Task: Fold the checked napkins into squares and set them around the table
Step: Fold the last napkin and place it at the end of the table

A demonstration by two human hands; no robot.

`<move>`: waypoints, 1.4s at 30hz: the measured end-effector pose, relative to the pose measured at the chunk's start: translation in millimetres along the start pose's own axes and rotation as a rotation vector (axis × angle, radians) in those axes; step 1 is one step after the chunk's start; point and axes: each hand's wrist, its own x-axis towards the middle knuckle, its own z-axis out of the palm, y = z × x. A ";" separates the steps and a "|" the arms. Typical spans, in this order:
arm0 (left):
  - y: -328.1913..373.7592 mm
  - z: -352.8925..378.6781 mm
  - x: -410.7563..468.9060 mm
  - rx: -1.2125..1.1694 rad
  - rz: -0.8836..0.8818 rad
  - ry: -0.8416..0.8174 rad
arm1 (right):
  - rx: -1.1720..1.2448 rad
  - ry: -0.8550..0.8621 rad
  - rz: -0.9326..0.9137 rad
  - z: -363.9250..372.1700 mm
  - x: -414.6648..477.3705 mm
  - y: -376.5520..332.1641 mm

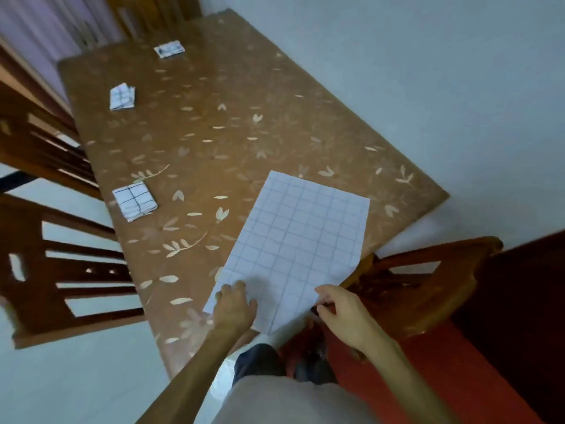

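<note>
A large white checked napkin [299,237] lies spread flat at the near end of the brown leaf-patterned table [214,142], its near corner hanging past the table edge. My left hand [235,304] rests on its near left part with fingers curled down onto it. My right hand [339,310] pinches the napkin's near right edge. Three folded checked napkins sit along the table's left side: one near [135,201], one further along [122,96], and one at the far end [169,49].
Wooden chairs stand along the left side [58,264] and at the far end [146,13]. Another wooden chair [422,283] with a red seat is at the near right. A pale floor surrounds the table on the right.
</note>
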 end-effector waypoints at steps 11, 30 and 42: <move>-31.1 18.3 16.9 -0.044 -0.311 0.167 | -0.140 -0.248 -0.060 5.9 44.4 13.5; 45.6 -137.9 -7.3 -0.416 0.495 0.351 | -0.068 0.005 -0.497 -54.0 102.9 -129.5; 46.5 -307.7 -36.2 0.119 0.816 0.702 | -0.269 0.088 -0.789 -130.6 133.4 -257.3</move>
